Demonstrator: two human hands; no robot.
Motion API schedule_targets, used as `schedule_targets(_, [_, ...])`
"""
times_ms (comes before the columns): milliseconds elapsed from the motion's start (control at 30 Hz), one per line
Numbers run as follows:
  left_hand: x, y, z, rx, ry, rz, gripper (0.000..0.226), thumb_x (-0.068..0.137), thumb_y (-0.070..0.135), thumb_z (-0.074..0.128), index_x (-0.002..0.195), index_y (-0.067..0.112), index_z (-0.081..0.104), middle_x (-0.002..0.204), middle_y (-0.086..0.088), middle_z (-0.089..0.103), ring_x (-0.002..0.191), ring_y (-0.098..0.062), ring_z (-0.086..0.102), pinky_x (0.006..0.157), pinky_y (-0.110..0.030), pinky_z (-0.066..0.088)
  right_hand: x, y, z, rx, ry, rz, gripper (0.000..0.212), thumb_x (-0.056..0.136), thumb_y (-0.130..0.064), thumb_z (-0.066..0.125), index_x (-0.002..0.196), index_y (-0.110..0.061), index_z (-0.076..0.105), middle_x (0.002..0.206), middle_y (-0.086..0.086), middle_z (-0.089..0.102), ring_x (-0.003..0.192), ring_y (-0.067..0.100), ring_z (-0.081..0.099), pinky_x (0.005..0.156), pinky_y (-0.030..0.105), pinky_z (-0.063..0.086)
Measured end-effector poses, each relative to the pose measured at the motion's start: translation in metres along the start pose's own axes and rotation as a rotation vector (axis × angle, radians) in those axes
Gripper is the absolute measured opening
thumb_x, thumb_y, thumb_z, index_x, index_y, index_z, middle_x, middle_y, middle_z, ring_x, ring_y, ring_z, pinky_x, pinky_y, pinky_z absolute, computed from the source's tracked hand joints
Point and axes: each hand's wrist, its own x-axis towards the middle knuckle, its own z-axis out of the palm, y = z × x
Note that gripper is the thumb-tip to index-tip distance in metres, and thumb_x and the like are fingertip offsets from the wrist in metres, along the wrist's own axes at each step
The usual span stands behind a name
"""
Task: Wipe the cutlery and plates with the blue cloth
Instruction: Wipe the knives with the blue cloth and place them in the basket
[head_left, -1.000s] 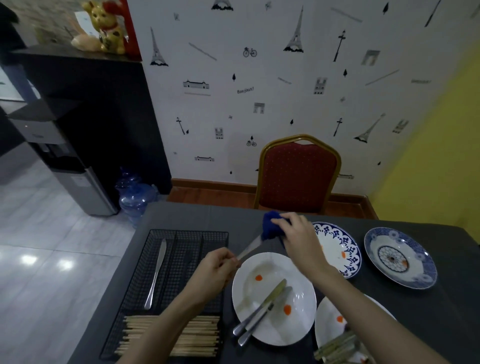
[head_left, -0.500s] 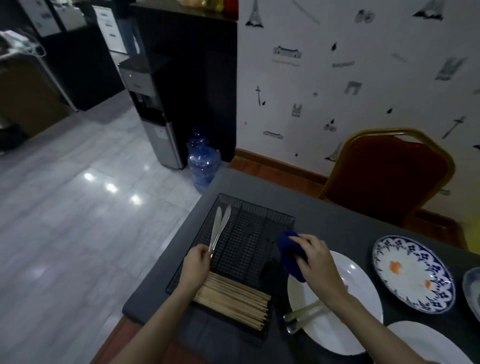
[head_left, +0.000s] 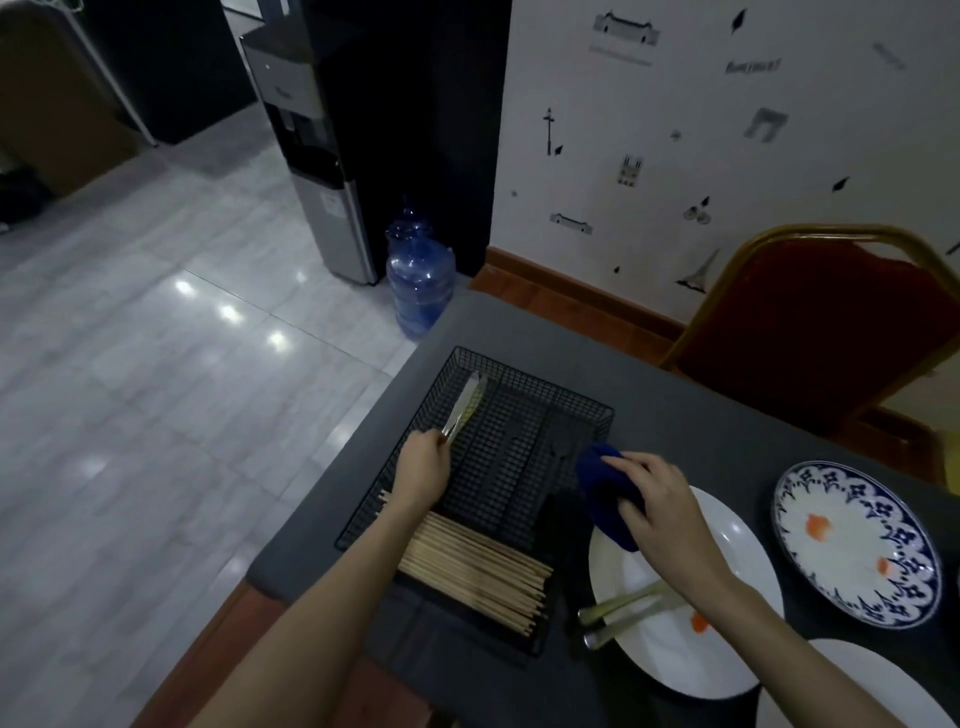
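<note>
My left hand (head_left: 422, 466) holds the handle end of a table knife (head_left: 464, 407) whose blade lies in the left compartment of the black wire tray (head_left: 566, 401), beside another knife. My right hand (head_left: 658, 506) grips the bunched blue cloth (head_left: 605, 493) above the rim of a white plate (head_left: 727, 639). Two knives (head_left: 623, 613) lie on that plate under my right wrist, next to an orange smear. A blue-patterned plate (head_left: 857, 540) with orange smears sits to the right. Part of another white plate (head_left: 857, 691) shows at the bottom right.
A bundle of wooden chopsticks (head_left: 478, 569) lies in the tray's near compartment. The dark table (head_left: 701, 415) ends just left of the tray. A red chair (head_left: 831, 332) stands behind it. A water bottle (head_left: 418, 283) and dispenser (head_left: 317, 156) stand on the tiled floor.
My left hand carried the wiped knife from over the white plate to the tray's left compartment. My right hand drew back with the cloth. The view swung left and down.
</note>
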Motion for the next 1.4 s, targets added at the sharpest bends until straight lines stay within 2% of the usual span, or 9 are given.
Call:
schedule_targets(100, [-0.004,0.009,-0.007,0.039,0.066,0.028,0.023,0.096,0.002,0.044,0.099,-0.004,0.066,0.103,-0.016,0.055,0.088,-0.025,0.054,0.078,-0.032,0.044,-0.004,0.006,-0.002,0.001,0.008,0.014,0.05,0.077,0.006,0.063,0.124,-0.011,0.058,0.119,0.007,0.056,0.103,0.015,0.045,0.09,0.027,0.032])
schedule_targets(233, [-0.009,0.039,-0.01,0.02,0.033,0.147,0.021,0.094,0.004,0.048,0.099,-0.001,0.068,0.101,-0.014,0.059,0.09,-0.026,0.059,0.08,-0.033,0.048,-0.01,0.009,-0.012,-0.001,0.054,0.034,0.051,0.077,0.006,0.062,0.125,-0.012,0.058,0.12,0.007,0.055,0.104,0.019,0.046,0.091,0.027,0.031])
schedule_targets(433, [-0.045,0.115,0.03,0.08,-0.242,0.53,0.016,0.091,0.009,0.053,0.098,0.006,0.067,0.098,-0.011,0.064,0.092,-0.023,0.059,0.083,-0.032,0.046,-0.038,0.023,-0.038,-0.051,0.154,0.116,0.049,0.082,0.0,0.059,0.128,-0.015,0.055,0.126,0.002,0.051,0.11,0.018,0.045,0.094,0.026,0.034])
schedule_targets(600, [-0.092,0.147,0.087,0.366,-0.521,0.731,0.022,0.096,0.017,0.047,0.101,0.007,0.065,0.105,-0.01,0.061,0.093,-0.022,0.06,0.084,-0.031,0.051,-0.083,0.044,-0.063,-0.06,0.255,0.242,0.05,0.083,-0.002,0.06,0.13,-0.016,0.053,0.128,-0.001,0.049,0.114,0.015,0.043,0.098,0.024,0.031])
schedule_targets(767, [-0.101,0.128,0.108,0.605,-0.59,0.618,0.029,0.092,0.019,0.049,0.106,0.0,0.065,0.119,-0.016,0.052,0.108,-0.031,0.053,0.093,-0.034,0.044,-0.108,0.059,-0.072,-0.078,0.29,0.3,0.051,0.08,0.001,0.061,0.128,-0.014,0.056,0.125,0.002,0.052,0.108,0.018,0.047,0.096,0.03,0.037])
schedule_targets(1067, [-0.115,0.138,0.115,0.568,-0.599,0.638,0.024,0.1,0.021,0.037,0.099,0.006,0.055,0.108,-0.013,0.056,0.096,-0.027,0.056,0.084,-0.037,0.048,-0.167,0.068,-0.08,-0.046,0.38,0.434,0.049,0.081,0.001,0.06,0.127,-0.015,0.057,0.122,0.001,0.053,0.105,0.014,0.043,0.095,0.031,0.037])
schedule_targets(1200, [-0.119,0.145,0.104,0.261,-0.678,0.438,0.018,0.102,0.026,0.035,0.091,0.017,0.044,0.073,-0.002,0.059,0.062,-0.015,0.055,0.057,-0.027,0.047,-0.16,0.065,-0.081,0.013,0.404,0.445,0.045,0.086,-0.001,0.056,0.128,-0.016,0.054,0.123,0.0,0.054,0.11,0.013,0.043,0.099,0.035,0.038])
schedule_targets(1300, [-0.127,0.162,0.084,-0.108,-0.703,0.175,0.021,0.099,0.024,0.042,0.086,0.012,0.053,0.066,-0.003,0.051,0.052,-0.012,0.043,0.048,-0.026,0.034,-0.136,0.054,-0.089,0.023,0.451,0.378,0.045,0.087,-0.002,0.056,0.129,-0.016,0.053,0.125,0.001,0.055,0.11,0.013,0.044,0.098,0.028,0.035])
schedule_targets(1400, [-0.135,0.179,0.059,-0.28,-0.714,0.094,0.023,0.097,0.014,0.042,0.089,0.005,0.062,0.059,-0.002,0.044,0.042,-0.009,0.033,0.041,-0.023,0.025,-0.104,0.035,-0.097,-0.015,0.47,0.243,0.047,0.086,-0.004,0.059,0.131,-0.016,0.051,0.13,-0.001,0.053,0.116,0.013,0.043,0.101,0.025,0.031])
